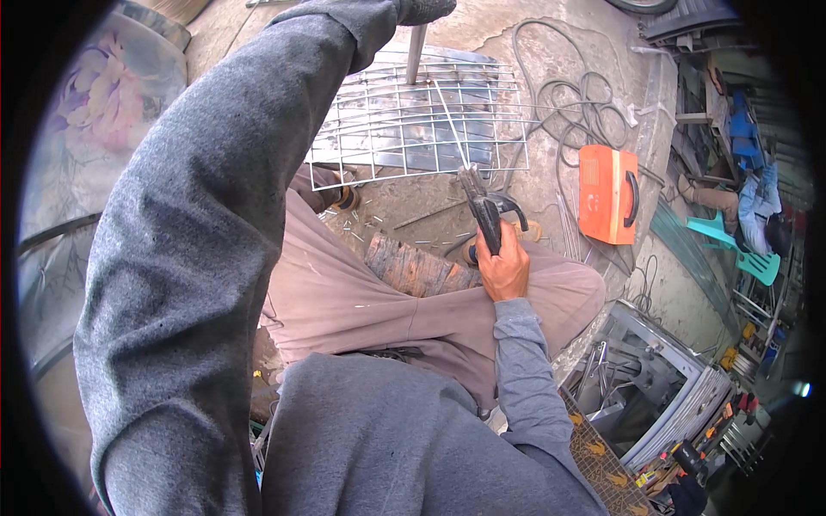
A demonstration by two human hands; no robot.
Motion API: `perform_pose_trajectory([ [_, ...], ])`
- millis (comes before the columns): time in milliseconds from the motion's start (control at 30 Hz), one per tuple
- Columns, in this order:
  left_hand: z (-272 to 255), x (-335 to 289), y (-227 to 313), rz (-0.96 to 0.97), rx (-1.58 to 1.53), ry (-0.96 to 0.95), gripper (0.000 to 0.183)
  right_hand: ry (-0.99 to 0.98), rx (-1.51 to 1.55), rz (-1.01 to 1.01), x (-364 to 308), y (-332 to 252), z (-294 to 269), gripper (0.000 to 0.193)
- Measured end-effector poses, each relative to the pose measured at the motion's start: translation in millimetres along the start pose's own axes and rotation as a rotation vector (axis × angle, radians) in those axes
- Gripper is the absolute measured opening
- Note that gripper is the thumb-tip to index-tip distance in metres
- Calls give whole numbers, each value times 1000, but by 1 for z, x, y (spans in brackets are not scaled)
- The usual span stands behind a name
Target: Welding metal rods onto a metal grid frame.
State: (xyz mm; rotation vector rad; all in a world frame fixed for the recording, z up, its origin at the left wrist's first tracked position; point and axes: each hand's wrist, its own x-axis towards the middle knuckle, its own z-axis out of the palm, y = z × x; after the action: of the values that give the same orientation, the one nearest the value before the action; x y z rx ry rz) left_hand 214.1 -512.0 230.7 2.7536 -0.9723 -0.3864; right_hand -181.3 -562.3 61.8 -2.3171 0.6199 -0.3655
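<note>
My right hand (505, 264) is closed round the black handle of a welding electrode holder (486, 215). From its jaws a thin pale welding rod (451, 123) slants up and left over a metal wire grid (361, 129). My left arm, in a grey sleeve, stretches to the top edge. There my left hand (428, 9), dark and seemingly gloved, is partly cut off, and appears closed on the upper end of a grey bar (416, 56). The bar's lower end meets the grid's far part. Under the grid lie grey metal sheets (387, 155).
An orange welding machine (607, 194) stands right of the grid, beside coiled cable (594, 107). A wood block (419, 265) and scattered rod stubs lie between my legs. At right are a metal frame (688, 378), tools and a turquoise chair (757, 265) near another person (759, 211).
</note>
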Motion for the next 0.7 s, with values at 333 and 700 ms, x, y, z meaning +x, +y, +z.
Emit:
perform_pose_trajectory([
  [333, 4, 5, 0, -18, -19, 23, 43, -31, -18, 18, 0, 2, 0, 34],
  [700, 4, 3, 1, -1, 16, 30, 44, -47, -25, 26, 0, 0, -1, 36],
])
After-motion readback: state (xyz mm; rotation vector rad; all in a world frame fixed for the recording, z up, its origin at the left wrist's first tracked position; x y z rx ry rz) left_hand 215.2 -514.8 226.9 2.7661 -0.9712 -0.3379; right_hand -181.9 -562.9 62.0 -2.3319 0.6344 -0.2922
